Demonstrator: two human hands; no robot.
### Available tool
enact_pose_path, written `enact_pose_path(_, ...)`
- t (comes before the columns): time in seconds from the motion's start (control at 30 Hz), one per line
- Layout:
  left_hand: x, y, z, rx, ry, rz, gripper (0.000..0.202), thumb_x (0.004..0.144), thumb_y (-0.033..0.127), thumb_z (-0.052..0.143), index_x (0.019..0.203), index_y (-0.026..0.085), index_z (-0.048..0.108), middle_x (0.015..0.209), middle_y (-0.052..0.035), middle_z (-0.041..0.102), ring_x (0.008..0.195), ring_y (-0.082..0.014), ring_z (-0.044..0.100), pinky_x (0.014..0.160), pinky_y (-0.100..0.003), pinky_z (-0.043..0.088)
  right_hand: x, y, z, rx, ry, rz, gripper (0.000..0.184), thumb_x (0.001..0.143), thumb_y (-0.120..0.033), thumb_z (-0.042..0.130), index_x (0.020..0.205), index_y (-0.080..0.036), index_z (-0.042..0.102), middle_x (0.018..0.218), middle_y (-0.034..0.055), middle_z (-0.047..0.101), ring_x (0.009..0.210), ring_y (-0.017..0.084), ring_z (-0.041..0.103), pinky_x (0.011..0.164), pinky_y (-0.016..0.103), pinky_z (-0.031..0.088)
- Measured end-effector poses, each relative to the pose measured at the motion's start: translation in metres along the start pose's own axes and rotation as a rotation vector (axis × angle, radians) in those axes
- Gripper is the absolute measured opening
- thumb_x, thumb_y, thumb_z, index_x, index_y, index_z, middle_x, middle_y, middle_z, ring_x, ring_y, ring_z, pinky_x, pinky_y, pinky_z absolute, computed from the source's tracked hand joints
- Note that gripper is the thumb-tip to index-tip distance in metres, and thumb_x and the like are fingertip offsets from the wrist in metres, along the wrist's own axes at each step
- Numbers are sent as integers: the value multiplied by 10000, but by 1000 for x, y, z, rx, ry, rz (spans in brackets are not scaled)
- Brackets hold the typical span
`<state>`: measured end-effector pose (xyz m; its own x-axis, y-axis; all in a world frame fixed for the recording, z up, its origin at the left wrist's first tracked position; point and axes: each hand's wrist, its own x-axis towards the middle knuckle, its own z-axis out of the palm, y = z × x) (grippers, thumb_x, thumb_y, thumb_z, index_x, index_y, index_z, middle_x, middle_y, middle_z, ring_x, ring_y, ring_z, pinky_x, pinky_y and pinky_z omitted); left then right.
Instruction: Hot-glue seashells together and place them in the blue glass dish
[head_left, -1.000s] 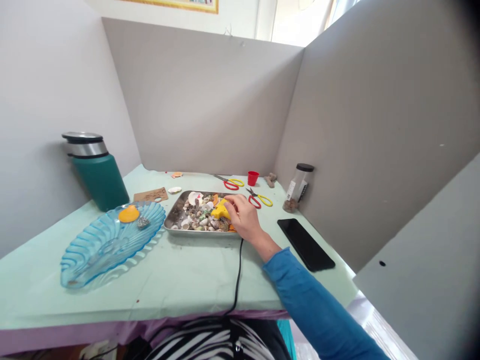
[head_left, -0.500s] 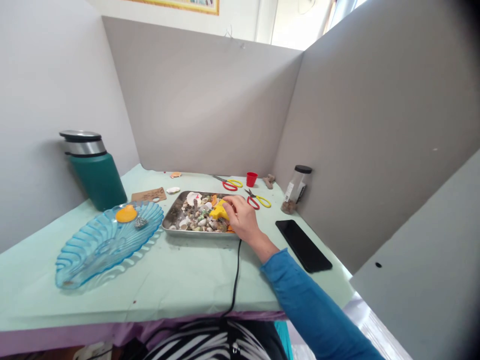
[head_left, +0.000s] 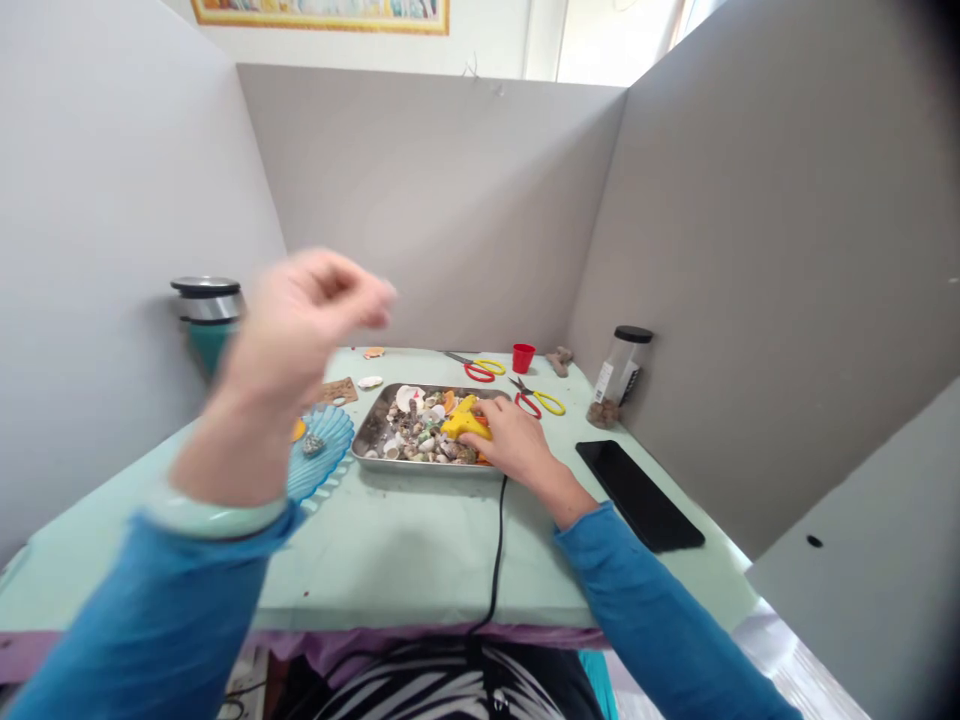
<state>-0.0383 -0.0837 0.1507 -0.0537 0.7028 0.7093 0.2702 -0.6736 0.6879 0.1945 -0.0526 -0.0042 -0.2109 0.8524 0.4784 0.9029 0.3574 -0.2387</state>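
My right hand (head_left: 514, 437) is closed around a small yellow glue gun (head_left: 463, 420), over a metal tray (head_left: 367, 430) of shells (head_left: 425, 443). A black cord (head_left: 499, 545) runs from beneath that hand to the table's front edge. My left hand (head_left: 300, 310), blurred by motion, is raised in front of my view above the table's left side. Its fingers are curled together in a pinch; anything between them cannot be made out. Behind the left forearm lies a blue shell-shaped dish (head_left: 335, 440), partly hidden, with a grey lump (head_left: 312, 444) and an orange piece (head_left: 298, 429) in it.
Behind the tray lie two pairs of scissors (head_left: 480, 370) and a red cup (head_left: 523, 358). A clear jar (head_left: 620, 375) and a black phone (head_left: 637, 495) are on the right. A green bottle (head_left: 208, 340) stands left; grey panels (head_left: 442, 210) enclose the table.
My left hand has come up into view from the left, covering part of the dish and bottle. My right hand keeps its hold on the glue gun. The view has shifted slightly left.
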Motion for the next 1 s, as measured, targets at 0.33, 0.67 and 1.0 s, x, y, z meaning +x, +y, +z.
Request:
enact_pose_path(0.33, -40, -142, 69, 810, -756, -240, 114, 604, 166, 692, 685, 216, 755, 678, -63, 690, 681, -211, 614, 620, -277, 395, 3, -2, -2, -38, -188, 61, 357, 842, -440, 682, 1115, -213, 645, 988, 128, 738, 890, 303, 688, 672, 335, 438)
enact_pose_path(0.67, -53, -153, 56, 404, -572, -272, 132, 616, 178, 684, 734, 208, 734, 628, -6, 641, 647, -165, 565, 607, -255, 415, 4, 5, 7, 213, -106, 95, 414, 824, -325, 667, 1224, -226, 625, 1077, 98, 731, 967, 279, 680, 765, 341, 481)
enact_pose_path(1.0, -55, -162, 51, -121, -482, -502, 314, 578, 200, 779, 854, 152, 636, 639, 40, 554, 612, -115, 529, 580, -236, 403, 9, 8, 0, 1251, -22, 303, 388, 698, -419, 756, 968, -180, 612, 583, -76, 485, 502, 102, 443, 481, 238, 403)
